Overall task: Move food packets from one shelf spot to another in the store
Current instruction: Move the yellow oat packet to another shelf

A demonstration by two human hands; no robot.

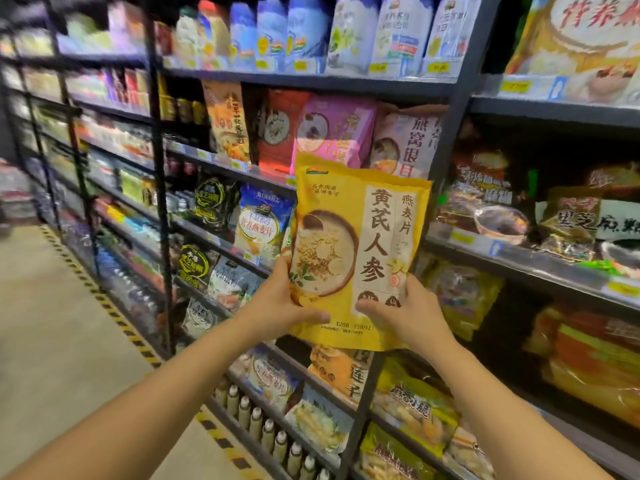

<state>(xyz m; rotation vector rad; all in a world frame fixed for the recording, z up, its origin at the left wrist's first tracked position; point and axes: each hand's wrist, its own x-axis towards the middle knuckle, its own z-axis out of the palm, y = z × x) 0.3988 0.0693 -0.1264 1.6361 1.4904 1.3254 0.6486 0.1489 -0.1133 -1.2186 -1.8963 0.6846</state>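
Yellow oat packet (360, 244) held upright in front of dark shelf rack (460, 81), my left hand (280, 299) gripped its 7 o'clock corner, my right hand (412, 313) gripped its 5 o'clock corner, thumbs on printed face, pink packet (336, 129) shelved at 12 o'clock behind it.

A single head-worn wide-angle view looks forward and slightly down from close range at dark store shelving (460, 88) filling twelve to three o'clock. The aisle floor (52, 323) recedes toward ten o'clock, and both forearms enter from six o'clock.
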